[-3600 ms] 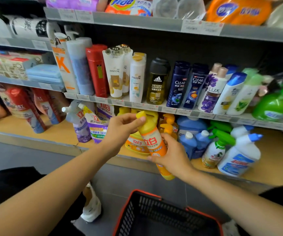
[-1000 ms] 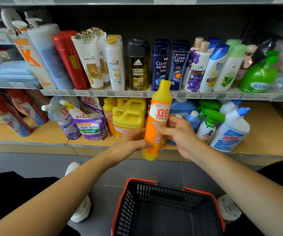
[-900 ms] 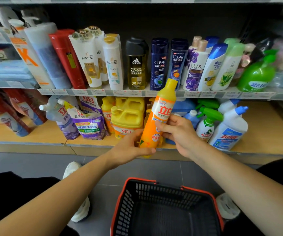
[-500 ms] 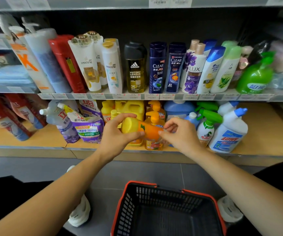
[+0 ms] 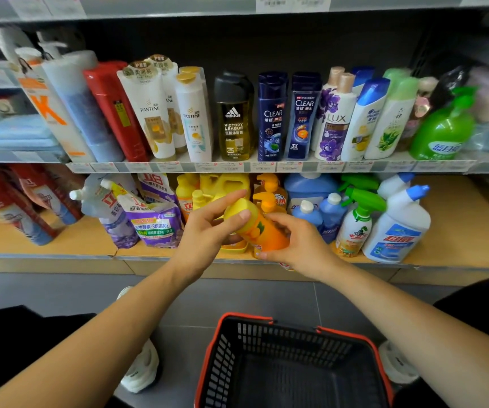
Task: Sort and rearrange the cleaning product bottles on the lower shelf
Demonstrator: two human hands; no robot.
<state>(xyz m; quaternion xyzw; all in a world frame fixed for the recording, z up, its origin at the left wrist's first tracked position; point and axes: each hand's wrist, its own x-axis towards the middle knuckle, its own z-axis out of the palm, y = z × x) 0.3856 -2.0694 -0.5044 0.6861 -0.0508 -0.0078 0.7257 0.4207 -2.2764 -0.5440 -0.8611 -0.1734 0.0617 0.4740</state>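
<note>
Both hands are holding the orange bottle (image 5: 262,231) tilted in front of the yellow jug (image 5: 225,184): left hand (image 5: 207,234) closing on its cap, right hand (image 5: 299,245) wrapping its body. Next, probably, standing it upright on the lower shelf (image 5: 60,240) beside that jug.

Upper-shelf bottles read PANTENE (image 5: 152,113), adidas VICTORY LEAGUE (image 5: 233,122), CLEAR (image 5: 272,119) — LUX (image 5: 335,122).

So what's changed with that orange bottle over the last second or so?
The orange bottle was tipped from upright onto its side, cap leftward, and lowered toward the lower shelf. The left hand moved from its base to the cap; the right hand kept hold. Shelf stock and the basket look unchanged.
</note>
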